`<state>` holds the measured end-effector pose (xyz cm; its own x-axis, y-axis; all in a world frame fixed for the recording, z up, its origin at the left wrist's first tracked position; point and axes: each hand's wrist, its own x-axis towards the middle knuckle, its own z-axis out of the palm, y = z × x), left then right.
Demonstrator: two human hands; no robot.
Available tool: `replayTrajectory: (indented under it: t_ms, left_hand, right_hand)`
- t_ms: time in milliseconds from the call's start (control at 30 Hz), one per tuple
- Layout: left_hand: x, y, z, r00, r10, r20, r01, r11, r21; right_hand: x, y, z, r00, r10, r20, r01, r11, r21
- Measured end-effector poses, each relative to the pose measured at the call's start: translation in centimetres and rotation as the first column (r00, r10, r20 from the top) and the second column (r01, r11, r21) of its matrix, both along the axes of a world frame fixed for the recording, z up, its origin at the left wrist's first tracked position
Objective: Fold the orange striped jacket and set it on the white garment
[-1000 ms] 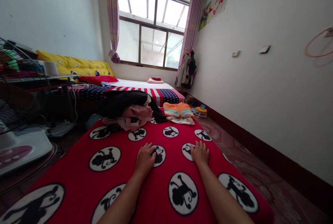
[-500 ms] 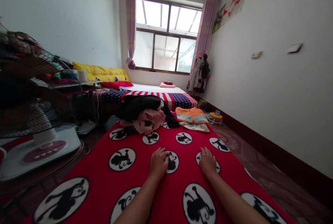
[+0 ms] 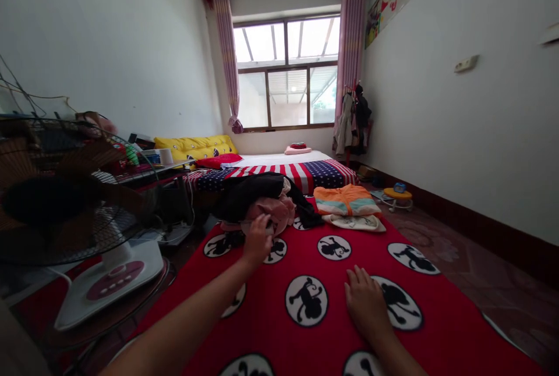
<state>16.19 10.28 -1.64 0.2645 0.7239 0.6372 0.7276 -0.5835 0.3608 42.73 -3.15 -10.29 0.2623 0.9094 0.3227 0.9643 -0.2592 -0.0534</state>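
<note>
My left hand reaches forward to the near edge of a clothes pile, its fingers apart and slightly bent in front of a crumpled pink garment. Whether the fingertips touch the fabric I cannot tell. Black clothing is heaped over the pink piece. My right hand rests palm down, fingers stretched out, on a red blanket printed with black monkeys in white circles. To the right of the heap lie a folded orange, white and teal garment and a cream-coloured folded piece just under it.
At the left, a fan stands on a round stool, close to a cluttered desk. Behind the clothes is a bed with a stars-and-stripes cover. A small yellow-topped stool is on the floor to the right, near the wall.
My left hand has moved forward from the blanket to the clothes pile. My right hand still lies on the blanket. The view has shifted, so the room appears lower and further right.
</note>
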Motion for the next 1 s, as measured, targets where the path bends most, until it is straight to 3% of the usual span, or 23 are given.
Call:
replayTrajectory:
  t_ms: [133,233,400,500,633,767,867,1000]
  left_hand:
    - [-2.6,6.5,6.9,0.94,0.313,-0.136,-0.3,0.948,0.109]
    - [-3.4,9.7,10.0,0.883,0.424,-0.2,-0.412,0.905,0.103]
    - [-3.7,13.0,11.2,0.84,0.423,-0.341,-0.485,0.866,-0.121]
    - [-3.6,14.2,10.9,0.823,0.412,-0.392,-0.493,0.86,-0.13]
    - [-3.2,14.0,10.5,0.808,0.381,-0.449,-0.48,0.868,-0.126]
    - [-2.3,11.6,11.3,0.817,0.428,-0.387,-0.499,0.861,-0.1]
    - [-1.3,9.8,13.8,0.838,0.491,-0.239,-0.509,0.86,-0.017]
    - [-0.4,7.4,19.7,0.851,0.523,-0.047,-0.518,0.851,0.091]
  right_hand:
    - [0.0,0.1,-0.1,0.999,-0.002,-0.043,0.001,1.0,-0.018]
    - [0.0,0.1,0.0,0.996,-0.006,-0.088,0.004,1.0,-0.027]
    - [-0.2,-0.3,0.7,0.985,-0.011,-0.173,0.004,0.999,-0.043]
    - [-0.4,-0.4,1.2,0.975,-0.013,-0.222,0.001,0.998,-0.055]
    - [-0.5,-0.4,1.3,0.966,-0.016,-0.256,0.005,0.999,-0.045]
    - [-0.5,-0.5,1.1,0.963,-0.004,-0.271,0.006,1.0,0.005]
    - [-0.5,-0.6,1.0,0.964,0.005,-0.267,0.005,0.999,0.039]
    - [-0.5,-0.8,0.9,0.972,0.013,-0.233,0.005,0.997,0.073]
